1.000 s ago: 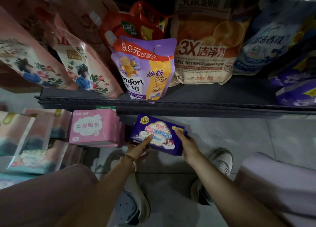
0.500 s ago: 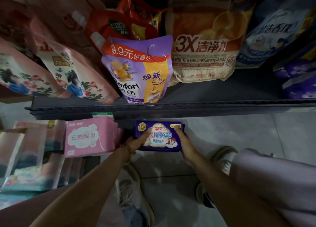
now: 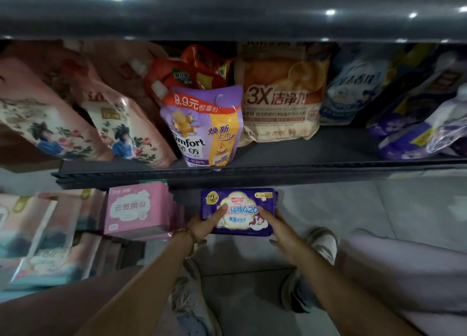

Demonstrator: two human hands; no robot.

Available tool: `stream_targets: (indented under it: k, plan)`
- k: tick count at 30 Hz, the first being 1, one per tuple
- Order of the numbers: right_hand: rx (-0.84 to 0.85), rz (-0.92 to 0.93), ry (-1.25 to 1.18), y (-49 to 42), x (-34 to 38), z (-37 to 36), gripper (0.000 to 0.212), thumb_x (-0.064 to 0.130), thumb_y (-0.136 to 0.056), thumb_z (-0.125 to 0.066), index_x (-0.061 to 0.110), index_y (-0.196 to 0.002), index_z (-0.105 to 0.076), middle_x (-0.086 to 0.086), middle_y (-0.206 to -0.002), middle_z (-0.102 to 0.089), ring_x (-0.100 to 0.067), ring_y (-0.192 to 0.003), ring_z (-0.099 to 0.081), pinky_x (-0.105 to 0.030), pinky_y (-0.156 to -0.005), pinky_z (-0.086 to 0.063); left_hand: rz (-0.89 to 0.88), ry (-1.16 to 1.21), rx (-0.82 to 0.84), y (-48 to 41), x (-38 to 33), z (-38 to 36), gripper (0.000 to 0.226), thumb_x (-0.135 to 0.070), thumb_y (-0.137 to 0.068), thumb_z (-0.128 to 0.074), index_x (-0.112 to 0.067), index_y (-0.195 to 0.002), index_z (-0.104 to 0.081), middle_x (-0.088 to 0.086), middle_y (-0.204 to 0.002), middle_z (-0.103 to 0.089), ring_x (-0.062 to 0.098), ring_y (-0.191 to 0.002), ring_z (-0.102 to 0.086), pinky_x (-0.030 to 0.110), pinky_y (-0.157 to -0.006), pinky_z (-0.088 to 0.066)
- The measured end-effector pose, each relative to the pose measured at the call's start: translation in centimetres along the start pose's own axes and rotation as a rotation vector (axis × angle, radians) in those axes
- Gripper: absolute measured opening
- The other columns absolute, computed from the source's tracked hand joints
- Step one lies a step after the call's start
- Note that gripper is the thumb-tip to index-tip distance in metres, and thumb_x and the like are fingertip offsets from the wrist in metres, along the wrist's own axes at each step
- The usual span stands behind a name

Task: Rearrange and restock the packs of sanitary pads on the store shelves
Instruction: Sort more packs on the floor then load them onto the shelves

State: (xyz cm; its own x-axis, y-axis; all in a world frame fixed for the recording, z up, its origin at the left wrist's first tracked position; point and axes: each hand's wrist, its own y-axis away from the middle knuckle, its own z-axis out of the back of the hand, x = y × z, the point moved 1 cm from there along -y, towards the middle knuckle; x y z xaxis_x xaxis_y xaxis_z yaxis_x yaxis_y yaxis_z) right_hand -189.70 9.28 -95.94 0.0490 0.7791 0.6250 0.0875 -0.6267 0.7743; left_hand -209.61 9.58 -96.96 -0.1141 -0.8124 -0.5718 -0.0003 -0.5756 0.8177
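A purple pack of sanitary pads (image 3: 238, 210) is held level just below the front edge of the dark shelf (image 3: 278, 171). My left hand (image 3: 206, 225) grips its left end, thumb across the front. My right hand (image 3: 278, 230) holds its right end, thumb on the front face. To the left stands a pink pack of pads (image 3: 135, 210) on the lower shelf level. Further left lie several pale pink and teal packs (image 3: 38, 237), partly blurred.
The dark shelf carries detergent and softener pouches: a purple Comfort pouch (image 3: 204, 126), an orange 3X bag (image 3: 281, 95), floral pink pouches (image 3: 121, 123) and blue and purple bags (image 3: 414, 118). Below are grey floor tiles (image 3: 341, 204), my shoes and my knees.
The purple pack has been turned from tilted to level and raised toward the shelf edge. My view has tipped upward, showing the shelf above.
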Motion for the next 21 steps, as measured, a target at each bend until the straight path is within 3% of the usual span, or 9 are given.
stream_targets:
  k: [2, 5, 8, 10, 12, 14, 16, 19, 21]
  plan:
    - [-0.026, 0.072, -0.039, 2.8, 1.3, 0.8, 0.029, 0.024, -0.097, -0.052, 0.02, -0.125, -0.045, -0.002, -0.112, -0.062, -0.003, -0.078, -0.058, -0.01, -0.048, -0.045, -0.067, 0.007, 0.001, 2.6, -1.6, -1.0, 0.02, -0.051, -0.084, -0.062, -0.032, -0.083, -0.055, -0.011, -0.092, -0.06, 0.017, -0.097, -0.053, 0.033, -0.088, -0.044]
    - [-0.064, 0.2, -0.056, 7.0, 2.9, 1.8, 0.032, 0.025, -0.094, -0.057, 0.021, -0.125, -0.048, 0.003, -0.108, -0.067, -0.005, -0.083, -0.064, -0.014, -0.059, -0.049, -0.263, 0.028, 0.023, 7.2, -4.5, -2.3, 0.013, -0.038, -0.084, -0.067, -0.027, -0.088, -0.062, -0.008, -0.099, -0.067, 0.007, -0.086, -0.063, 0.023, -0.078, -0.051]
    - [-0.091, 0.373, -0.084, 11.4, 4.8, 2.4, 0.057, 0.039, -0.074, -0.072, 0.022, -0.125, -0.055, 0.0, -0.105, -0.073, -0.017, -0.094, -0.07, -0.037, -0.085, -0.056, -0.449, 0.079, 0.041, 11.3, -7.1, -2.8, 0.04, -0.041, -0.072, -0.077, -0.023, -0.104, -0.063, 0.001, -0.108, -0.072, 0.012, -0.093, -0.069, 0.028, -0.082, -0.055]
    - [-0.105, 0.492, -0.116, 14.7, 6.8, 2.5, 0.049, 0.036, -0.073, -0.073, 0.029, -0.118, -0.057, 0.005, -0.102, -0.073, -0.014, -0.093, -0.07, -0.036, -0.087, -0.055, -0.573, 0.072, 0.038, 14.0, -9.2, -3.1, 0.058, -0.043, -0.066, -0.078, -0.019, -0.115, -0.06, 0.003, -0.11, -0.071, 0.013, -0.095, -0.07, 0.026, -0.079, -0.056]
    - [-0.091, 0.615, -0.141, 17.7, 9.1, 2.7, 0.046, 0.039, -0.073, -0.078, 0.037, -0.114, -0.056, 0.008, -0.105, -0.072, -0.01, -0.095, -0.069, -0.031, -0.086, -0.054, -0.697, 0.061, 0.009, 17.3, -11.6, -3.4, 0.057, -0.038, -0.07, -0.075, -0.017, -0.119, -0.057, 0.0, -0.108, -0.071, 0.006, -0.091, -0.069, 0.018, -0.071, -0.054]
    - [-0.089, 0.702, -0.143, 20.6, 11.5, 2.9, 0.076, 0.061, -0.046, -0.087, 0.044, -0.114, -0.056, 0.009, -0.11, -0.072, -0.012, -0.102, -0.068, -0.035, -0.092, -0.05, -0.823, 0.05, -0.014, 20.8, -14.0, -3.8, 0.043, -0.032, -0.076, -0.072, -0.019, -0.114, -0.056, -0.004, -0.1, -0.071, -0.001, -0.08, -0.069, 0.012, -0.06, -0.051]
    - [-0.091, 0.814, -0.146, 23.1, 13.6, 2.9, 0.095, 0.071, -0.027, -0.086, 0.046, -0.114, -0.056, 0.011, -0.11, -0.072, -0.011, -0.101, -0.068, -0.035, -0.089, -0.049, -0.94, 0.048, -0.004, 23.7, -16.1, -3.9, 0.048, -0.035, -0.073, -0.07, -0.019, -0.115, -0.053, -0.002, -0.102, -0.07, 0.0, -0.079, -0.069, 0.014, -0.057, -0.051]
    - [-0.059, 0.949, -0.113, 26.5, 17.0, 2.2, 0.093, 0.07, -0.031, -0.086, 0.044, -0.115, -0.055, 0.014, -0.105, -0.072, -0.005, -0.095, -0.069, -0.028, -0.081, -0.05, -1.087, 0.095, 0.003, 27.7, -19.0, -3.4, 0.063, -0.032, -0.067, -0.071, -0.016, -0.124, -0.048, 0.005, -0.112, -0.068, 0.007, -0.089, -0.07, 0.017, -0.065, -0.054]
    - [-0.034, 1.006, -0.087, 28.8, 19.3, 1.4, 0.074, 0.053, -0.05, -0.082, 0.042, -0.116, -0.052, 0.016, -0.102, -0.071, 0.002, -0.088, -0.068, -0.019, -0.07, -0.052, -1.18, 0.09, -0.035, 30.0, -21.0, -2.4, 0.066, -0.03, -0.067, -0.071, -0.015, -0.127, -0.046, 0.002, -0.112, -0.067, 0.003, -0.089, -0.069, 0.014, -0.064, -0.052]
